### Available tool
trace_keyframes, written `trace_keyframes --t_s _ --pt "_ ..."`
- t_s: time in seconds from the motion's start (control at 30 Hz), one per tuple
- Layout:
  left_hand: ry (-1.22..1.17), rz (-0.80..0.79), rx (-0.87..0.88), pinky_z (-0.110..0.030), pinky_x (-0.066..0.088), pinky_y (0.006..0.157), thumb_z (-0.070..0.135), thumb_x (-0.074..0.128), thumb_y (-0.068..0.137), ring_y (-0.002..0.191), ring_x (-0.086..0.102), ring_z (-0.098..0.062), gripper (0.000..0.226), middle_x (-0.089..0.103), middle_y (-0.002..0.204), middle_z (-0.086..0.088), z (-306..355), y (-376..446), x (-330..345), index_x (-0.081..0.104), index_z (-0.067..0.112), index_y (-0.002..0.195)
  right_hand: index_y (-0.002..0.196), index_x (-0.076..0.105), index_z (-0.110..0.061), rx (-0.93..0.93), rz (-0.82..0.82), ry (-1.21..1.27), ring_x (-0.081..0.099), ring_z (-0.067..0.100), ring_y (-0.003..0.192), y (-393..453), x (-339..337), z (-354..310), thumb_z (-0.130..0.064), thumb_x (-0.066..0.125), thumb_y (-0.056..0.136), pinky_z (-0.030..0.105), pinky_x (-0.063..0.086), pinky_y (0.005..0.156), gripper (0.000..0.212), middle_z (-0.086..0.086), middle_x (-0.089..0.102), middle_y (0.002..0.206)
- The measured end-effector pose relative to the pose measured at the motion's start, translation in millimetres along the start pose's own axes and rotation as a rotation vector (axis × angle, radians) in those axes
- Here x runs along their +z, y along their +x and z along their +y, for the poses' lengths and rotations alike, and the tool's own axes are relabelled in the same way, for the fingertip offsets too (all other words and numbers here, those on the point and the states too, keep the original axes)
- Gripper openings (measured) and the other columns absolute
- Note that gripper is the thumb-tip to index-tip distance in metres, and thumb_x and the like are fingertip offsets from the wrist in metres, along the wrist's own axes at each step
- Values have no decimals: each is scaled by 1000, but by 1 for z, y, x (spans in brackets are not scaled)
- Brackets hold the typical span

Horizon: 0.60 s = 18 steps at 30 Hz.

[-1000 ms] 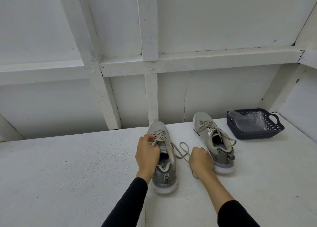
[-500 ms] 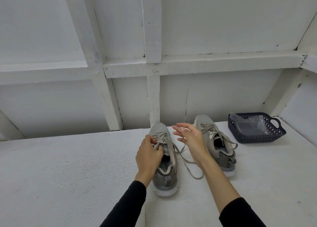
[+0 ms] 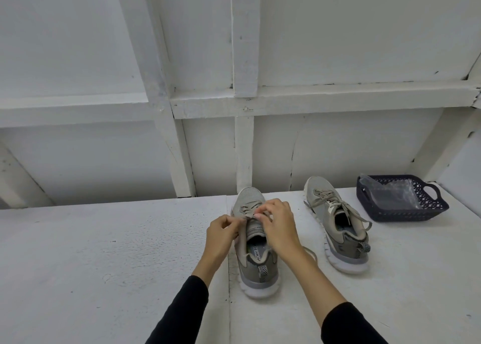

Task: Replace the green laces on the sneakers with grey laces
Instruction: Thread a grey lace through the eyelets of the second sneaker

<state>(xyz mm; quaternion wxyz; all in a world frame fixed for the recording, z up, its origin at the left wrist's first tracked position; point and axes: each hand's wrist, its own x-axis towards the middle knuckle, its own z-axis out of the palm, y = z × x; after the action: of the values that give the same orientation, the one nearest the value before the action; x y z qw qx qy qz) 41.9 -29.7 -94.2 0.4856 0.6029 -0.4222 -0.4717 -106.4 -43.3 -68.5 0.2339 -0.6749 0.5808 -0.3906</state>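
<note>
On the white painted table [image 3: 104,252], the left hand [image 3: 221,235] and right hand [image 3: 279,226] meet over the near sneaker [image 3: 256,263], fingers of both pinching its lace [image 3: 247,212] at the eyelets. Its insole reads "MORY FO", partly hidden. To the right stands the second sneaker [image 3: 335,224], laced, then a dark blue basket [image 3: 406,213] holding clear plastic bags [image 3: 390,192]. White wooden framed wall [image 3: 244,57] behind

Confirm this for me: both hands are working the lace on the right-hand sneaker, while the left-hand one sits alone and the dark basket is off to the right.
Wrong on one point. The head view shows the left hand and right hand pinching the lace on the left-hand sneaker; the right-hand sneaker sits alone. The dark basket is indeed off to the right.
</note>
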Motion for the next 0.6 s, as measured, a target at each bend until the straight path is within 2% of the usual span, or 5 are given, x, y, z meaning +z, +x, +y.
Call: trace_keyframes --t_s 0.1,0.23,0.43,0.6 --pt "-168 -74 -91 -39 55 86 13 69 87 84 68 -25 15 69 83 -15 -1 3 -8 63 3 77 87 72 -20 15 -48 -7 35 4 99 0 10 3 -16 68 87 8 30 82 6 -10 50 98" --pt "-207 -113 -98 -29 57 75 9 67 87 78 70 -20 13 71 79 -11 3 2 -11 65 4 75 85 72 -24 85 -31 35 36 6 101 0 20 6 -19 70 86 21 35 90 5 -9 48 101" --pt "-247 -137 -109 -30 57 79 8 68 87 82 71 -23 8 74 83 -12 0 4 -11 69 2 80 86 73 -22 108 -11 110 37 9 103 1 24 7 -21 73 84 22 34 88 2 -12 46 99" --pt "-226 -157 -99 -33 56 85 11 69 87 87 69 -25 10 73 85 -13 -3 7 -13 69 4 81 89 73 -22 23 -53 -50 36 7 103 3 25 5 -25 70 86 28 41 91 5 -13 44 101"
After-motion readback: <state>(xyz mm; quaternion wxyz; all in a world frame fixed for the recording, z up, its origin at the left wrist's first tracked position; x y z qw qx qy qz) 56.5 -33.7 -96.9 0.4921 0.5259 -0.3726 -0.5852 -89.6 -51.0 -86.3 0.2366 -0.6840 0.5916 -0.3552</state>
